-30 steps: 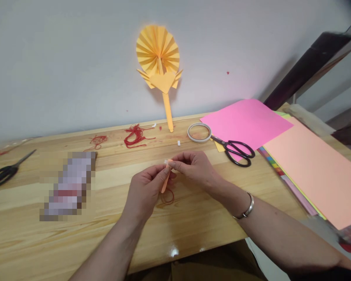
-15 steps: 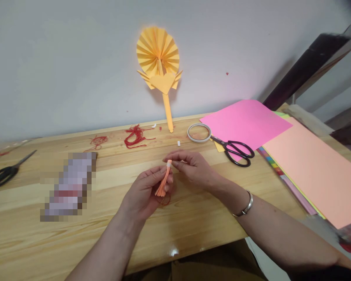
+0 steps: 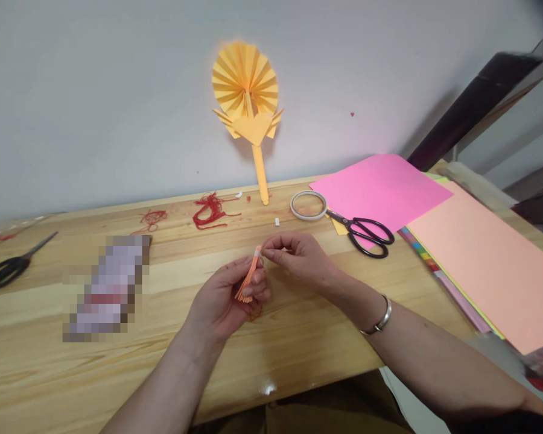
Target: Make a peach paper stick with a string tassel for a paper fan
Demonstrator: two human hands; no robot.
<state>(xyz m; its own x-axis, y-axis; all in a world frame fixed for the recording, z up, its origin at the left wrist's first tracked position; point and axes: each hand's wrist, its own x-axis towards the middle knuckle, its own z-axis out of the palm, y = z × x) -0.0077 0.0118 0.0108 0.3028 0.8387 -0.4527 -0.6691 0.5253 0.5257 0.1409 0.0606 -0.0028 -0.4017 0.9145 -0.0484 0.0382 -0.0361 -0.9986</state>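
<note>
A small orange paper tassel (image 3: 248,283) with a whitish band near its top is held by my left hand (image 3: 221,298), fringe pointing down. Red thread (image 3: 256,312) loops out below those fingers. The fingertips of my right hand (image 3: 294,256) are pinched at the banded top of the tassel; whatever lies between them is too small to make out. Just behind the hands, a small white piece (image 3: 277,222) lies on the wooden table (image 3: 317,337).
A yellow paper fan (image 3: 247,78) leans on the wall. Red thread (image 3: 210,211), a tape roll (image 3: 308,205), black scissors (image 3: 368,235), pink paper (image 3: 380,187) and peach paper (image 3: 489,259) lie behind and right. More scissors (image 3: 9,271) and a pixelated item (image 3: 111,283) are left.
The tassel has shifted and tilted slightly left in my left hand, whose fingers have moved around it. My right fingertips have moved slightly and still meet near its top.
</note>
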